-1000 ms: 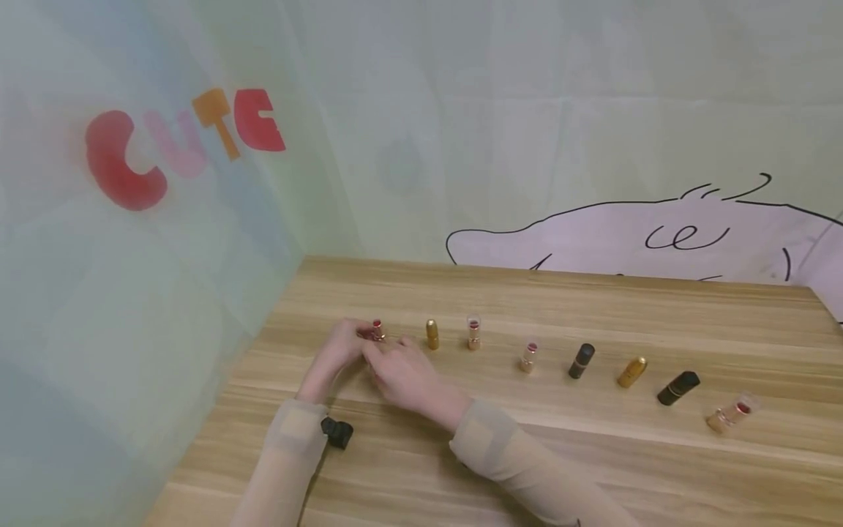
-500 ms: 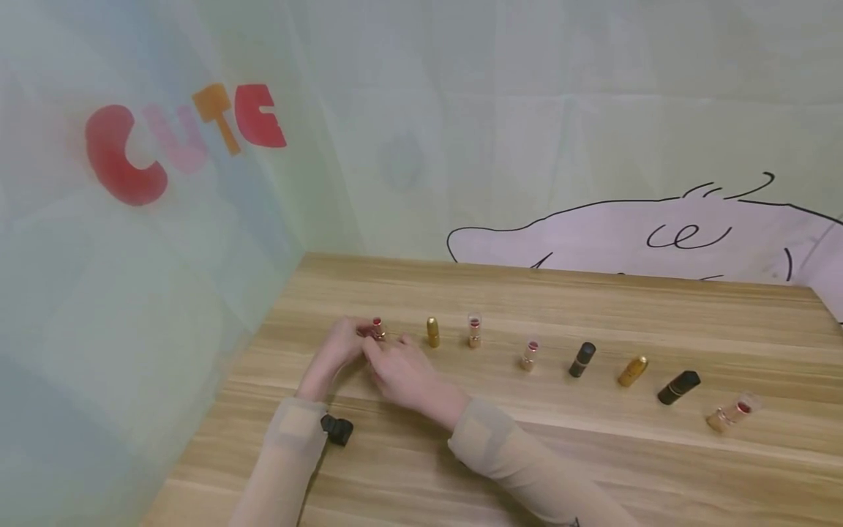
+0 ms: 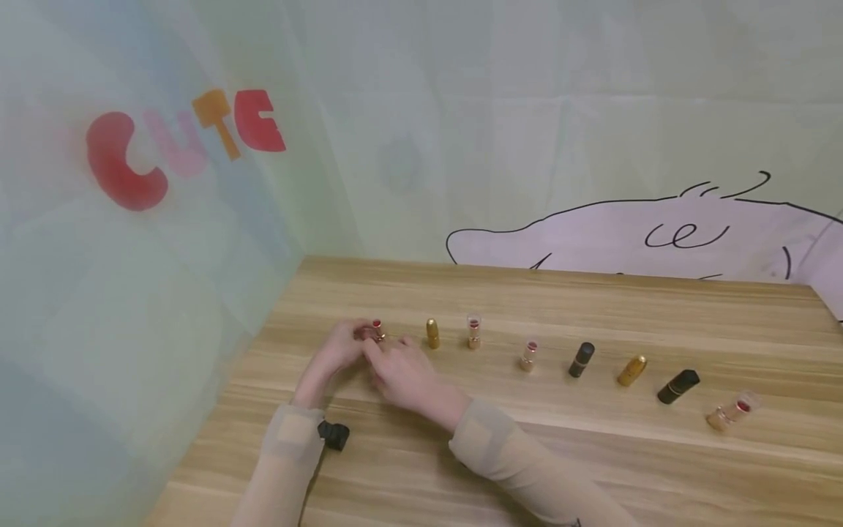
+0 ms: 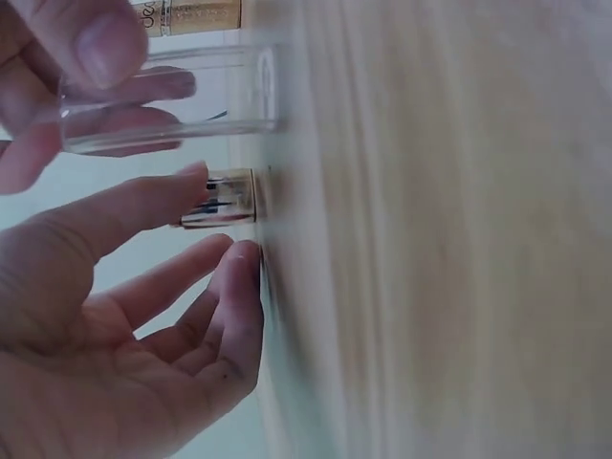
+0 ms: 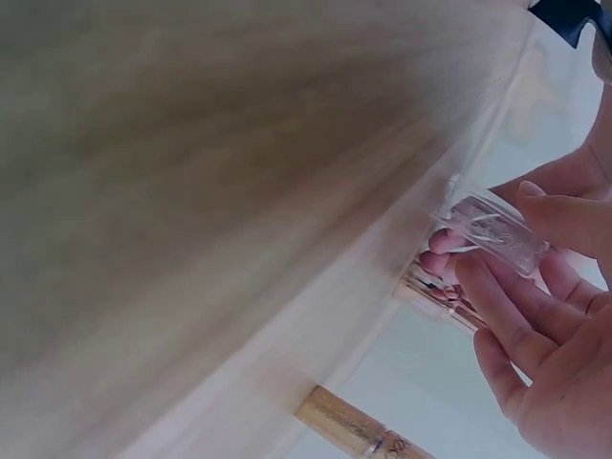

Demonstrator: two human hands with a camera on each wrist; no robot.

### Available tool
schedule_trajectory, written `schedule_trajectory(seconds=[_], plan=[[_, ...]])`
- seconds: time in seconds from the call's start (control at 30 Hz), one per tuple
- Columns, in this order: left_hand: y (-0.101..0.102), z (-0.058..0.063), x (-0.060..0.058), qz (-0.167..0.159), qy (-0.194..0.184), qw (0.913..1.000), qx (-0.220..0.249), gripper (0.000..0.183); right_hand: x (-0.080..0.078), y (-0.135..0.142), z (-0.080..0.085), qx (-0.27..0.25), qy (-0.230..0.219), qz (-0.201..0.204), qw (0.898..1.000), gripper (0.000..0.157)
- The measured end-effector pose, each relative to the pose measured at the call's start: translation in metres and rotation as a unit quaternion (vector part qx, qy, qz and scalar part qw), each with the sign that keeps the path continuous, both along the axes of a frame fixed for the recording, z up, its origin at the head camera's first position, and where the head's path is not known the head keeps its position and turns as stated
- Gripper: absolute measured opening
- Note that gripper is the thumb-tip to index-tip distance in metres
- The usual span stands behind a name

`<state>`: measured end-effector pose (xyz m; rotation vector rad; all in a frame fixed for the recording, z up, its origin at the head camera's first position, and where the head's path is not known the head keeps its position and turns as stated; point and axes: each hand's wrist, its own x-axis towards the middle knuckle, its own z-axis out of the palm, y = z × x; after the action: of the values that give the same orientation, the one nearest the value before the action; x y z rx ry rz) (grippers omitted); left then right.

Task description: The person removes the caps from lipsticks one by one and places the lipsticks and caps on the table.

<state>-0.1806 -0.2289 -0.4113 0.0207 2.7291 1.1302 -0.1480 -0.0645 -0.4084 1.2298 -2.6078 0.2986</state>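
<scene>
An uncapped red lipstick (image 3: 377, 329) with a gold base stands on the table at the far left, between my two hands. My left hand (image 3: 342, 345) curls round it from the left; in the left wrist view its thumb lies against the shiny base (image 4: 234, 196). My right hand (image 3: 403, 372) comes in from the right and pinches a clear cap (image 5: 502, 237) between thumb and fingers. The cap is beside the lipstick, its open rim close over the wood. In the head view the right fingers hide the cap.
A gold lipstick (image 3: 432, 334) stands just right of my right hand. Further right run a clear-capped one (image 3: 474, 334), a pink one (image 3: 529, 356), a black one (image 3: 582, 360) and several more. A black device (image 3: 334, 435) sits by the left cuff.
Both hands stay at the lipstick with almost no movement. The left wrist and the black device have shifted very slightly left.
</scene>
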Motion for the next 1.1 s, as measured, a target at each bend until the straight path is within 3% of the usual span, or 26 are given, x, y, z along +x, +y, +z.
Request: schedule_trajectory(seconds=[0.23, 0.47, 0.83, 1.1], plan=[[-0.004, 0.004, 0.008, 0.012, 0.013, 0.9998, 0.004, 0.046, 0.001, 0.002, 0.011, 0.01, 0.024, -0.007, 1.0, 0.038], [-0.006, 0.017, 0.019, 0.025, 0.032, 0.999, 0.016, 0.049, -0.003, 0.01, 0.026, 0.014, 0.033, -0.025, 0.999, 0.03], [0.007, 0.038, 0.037, 0.033, 0.093, 0.9951, 0.007, 0.038, -0.02, 0.034, 0.044, -0.028, -0.017, -0.04, 0.999, 0.029], [0.032, 0.043, 0.039, 0.01, 0.091, 0.9958, 0.008, 0.037, -0.032, 0.054, 0.052, -0.026, -0.071, -0.076, 0.994, 0.028]])
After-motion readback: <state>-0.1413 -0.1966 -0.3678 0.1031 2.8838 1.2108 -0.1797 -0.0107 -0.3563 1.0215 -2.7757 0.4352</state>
